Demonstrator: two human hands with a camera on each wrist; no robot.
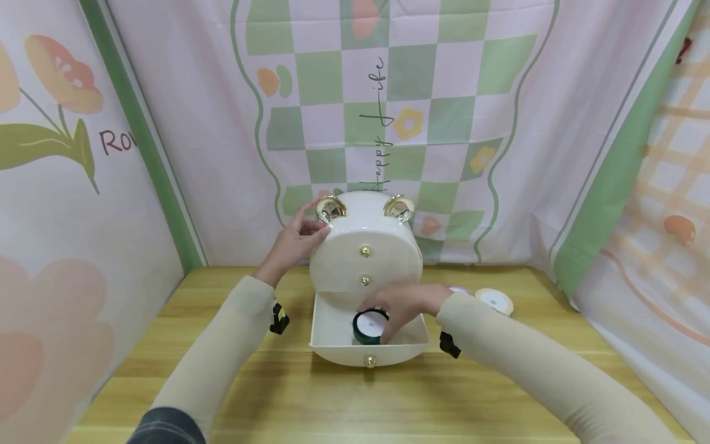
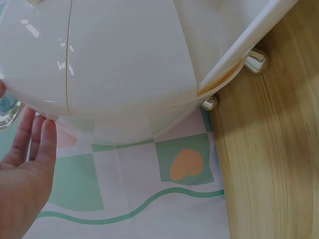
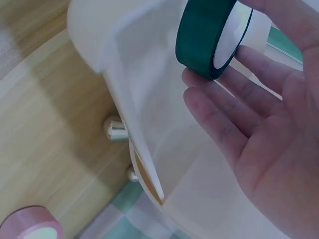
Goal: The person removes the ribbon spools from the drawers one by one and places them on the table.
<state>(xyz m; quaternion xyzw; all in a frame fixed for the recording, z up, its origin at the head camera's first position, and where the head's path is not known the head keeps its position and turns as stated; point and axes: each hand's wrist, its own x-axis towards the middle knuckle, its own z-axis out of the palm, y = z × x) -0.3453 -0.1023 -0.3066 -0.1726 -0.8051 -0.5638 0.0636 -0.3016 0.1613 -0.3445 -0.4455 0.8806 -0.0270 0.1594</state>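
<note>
A white rounded storage box (image 1: 338, 262) with gold ears and gold knobs stands on the table. Its bottom drawer (image 1: 331, 320) is pulled out. My right hand (image 1: 412, 302) holds a dark green ribbon roll (image 3: 202, 40) in the drawer, the thumb on one side and fingers on the other. In the right wrist view the roll is tilted, and whether it touches the drawer floor cannot be told. My left hand (image 1: 294, 243) rests with fairly straight fingers against the box's upper side, beside the gold left ear (image 1: 331, 209). The left wrist view shows its fingertips touching the shell.
To the right of the box, a cream-coloured ribbon roll (image 1: 495, 301) lies on the wooden table (image 1: 266, 394). A pink roll (image 3: 32, 224) is beside it, partly hidden by the right arm in the head view. A patterned curtain (image 1: 366, 123) hangs close behind the box.
</note>
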